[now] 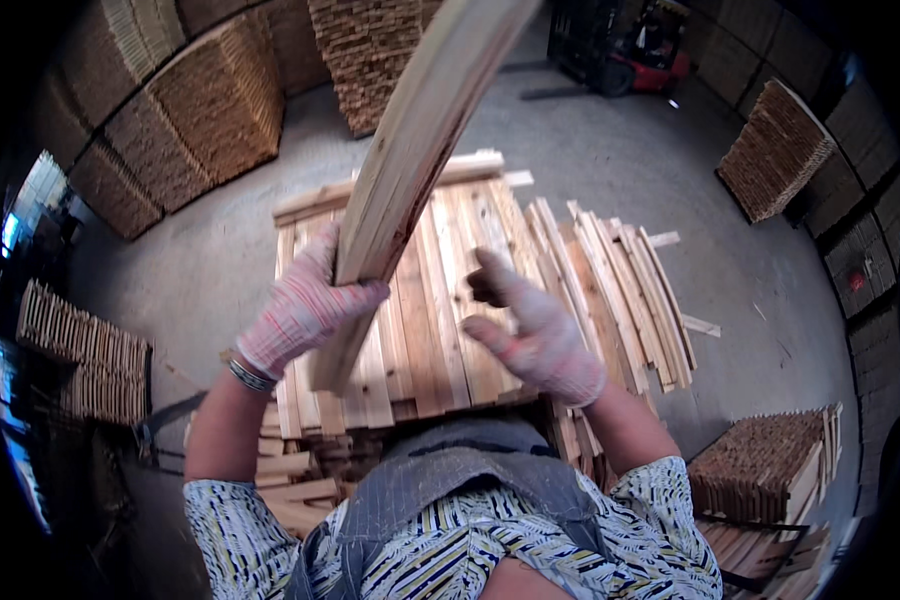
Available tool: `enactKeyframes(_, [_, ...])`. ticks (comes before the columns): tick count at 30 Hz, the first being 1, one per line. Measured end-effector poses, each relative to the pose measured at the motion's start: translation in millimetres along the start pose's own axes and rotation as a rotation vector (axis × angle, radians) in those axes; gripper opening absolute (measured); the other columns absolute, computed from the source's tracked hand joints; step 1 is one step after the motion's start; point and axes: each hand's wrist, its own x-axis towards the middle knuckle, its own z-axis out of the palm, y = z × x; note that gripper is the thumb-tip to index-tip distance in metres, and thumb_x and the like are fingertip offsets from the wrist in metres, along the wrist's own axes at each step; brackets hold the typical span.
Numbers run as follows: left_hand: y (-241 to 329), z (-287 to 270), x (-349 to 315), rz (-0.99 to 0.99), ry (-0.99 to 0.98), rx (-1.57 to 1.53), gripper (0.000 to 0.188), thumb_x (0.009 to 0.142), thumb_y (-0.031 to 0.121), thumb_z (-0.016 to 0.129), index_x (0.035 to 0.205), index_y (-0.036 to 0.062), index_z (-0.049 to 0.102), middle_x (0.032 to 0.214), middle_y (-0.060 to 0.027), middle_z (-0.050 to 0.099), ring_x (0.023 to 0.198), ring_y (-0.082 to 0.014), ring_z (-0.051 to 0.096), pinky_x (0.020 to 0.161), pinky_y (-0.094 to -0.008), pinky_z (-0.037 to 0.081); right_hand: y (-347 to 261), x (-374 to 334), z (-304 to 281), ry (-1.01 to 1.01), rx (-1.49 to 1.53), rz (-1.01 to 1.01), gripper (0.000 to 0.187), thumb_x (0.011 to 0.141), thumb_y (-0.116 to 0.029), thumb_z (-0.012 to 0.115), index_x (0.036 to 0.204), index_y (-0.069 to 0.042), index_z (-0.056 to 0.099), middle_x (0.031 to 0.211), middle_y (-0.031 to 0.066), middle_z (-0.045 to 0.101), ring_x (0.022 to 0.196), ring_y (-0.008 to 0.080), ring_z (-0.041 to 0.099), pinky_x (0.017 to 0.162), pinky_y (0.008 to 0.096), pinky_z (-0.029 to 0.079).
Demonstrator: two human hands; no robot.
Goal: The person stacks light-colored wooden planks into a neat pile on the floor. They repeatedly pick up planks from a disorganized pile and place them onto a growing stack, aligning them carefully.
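Note:
My left hand (305, 308), in a pale knitted glove with red streaks, grips a long wooden board (400, 150) close to its near end. The board is tilted, its far end rising out of the top of the view. To the right of it, my right hand (542, 335), gloved the same way with dark fingertips, is held apart from the board with thumb and fingers spread and nothing in them. Beneath both hands lies a stack of boards (450, 350) set side by side, with a crosswise board (310, 203) along its far edge.
Loose boards (620, 290) lie unevenly on the stack's right side. Tall lumber piles (210, 110) line the back left, and a leaning bundle (775, 150) stands far right. Smaller piles sit at left (100, 350) and right (760, 465). A red forklift (630, 60) stands on the concrete floor behind.

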Motion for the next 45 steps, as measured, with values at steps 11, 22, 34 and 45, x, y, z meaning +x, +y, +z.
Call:
enactKeyframes(11, [-117.3, 51.5, -50.2, -0.036, -0.298, 1.181, 0.044, 0.070, 0.020, 0.080, 0.107, 0.0075, 0.060, 0.101, -0.0126, 0.066, 0.100, -0.0312, 0.063, 0.094, -0.0440, 0.047, 10.0, -73.4, -12.9, -0.106, -0.350, -0.111, 0.065, 0.082, -0.019, 0.078, 0.139, -0.005, 0.050, 0.116, 0.0179, 0.065, 0.100, 0.0371, 0.064, 0.090, 0.0435, 0.052])
enactKeyframes(22, [-140.7, 64.3, -65.7, -0.031, -0.054, 1.171, 0.020, 0.088, 0.024, 0.058, 0.103, 0.0115, 0.063, 0.092, -0.0080, 0.068, 0.095, -0.0278, 0.067, 0.078, -0.0425, 0.052, 40.3, 3.5, 52.4, -0.915, -0.880, -0.133, 0.096, 0.066, -0.023, 0.084, 0.147, -0.005, 0.036, 0.112, 0.0154, 0.061, 0.103, 0.0350, 0.059, 0.090, 0.0448, 0.050])
enactKeyframes(34, [-135.9, 57.8, -64.0, 0.167, -0.063, 1.041, 0.029, 0.072, 0.019, 0.072, 0.098, 0.0107, 0.061, 0.092, -0.0087, 0.065, 0.093, -0.0305, 0.063, 0.082, -0.0436, 0.052, 36.0, 6.7, 37.8, -0.892, -0.764, -0.064, 0.074, 0.075, -0.031, 0.078, 0.137, -0.008, 0.045, 0.113, 0.0159, 0.060, 0.107, 0.0346, 0.059, 0.092, 0.0454, 0.049])
enactKeyframes(45, [-42.5, 8.1, -2.0, -0.333, -0.076, 0.784, 0.076, 0.078, 0.047, 0.082, 0.128, 0.0006, 0.048, 0.092, -0.0167, 0.070, 0.084, -0.0337, 0.071, 0.078, -0.0431, 0.056, 27.3, -55.5, -54.5, 0.454, -0.561, -0.259, 0.071, 0.084, -0.024, 0.076, 0.145, -0.008, 0.043, 0.129, 0.0240, 0.053, 0.116, 0.0353, 0.056, 0.097, 0.0455, 0.049])
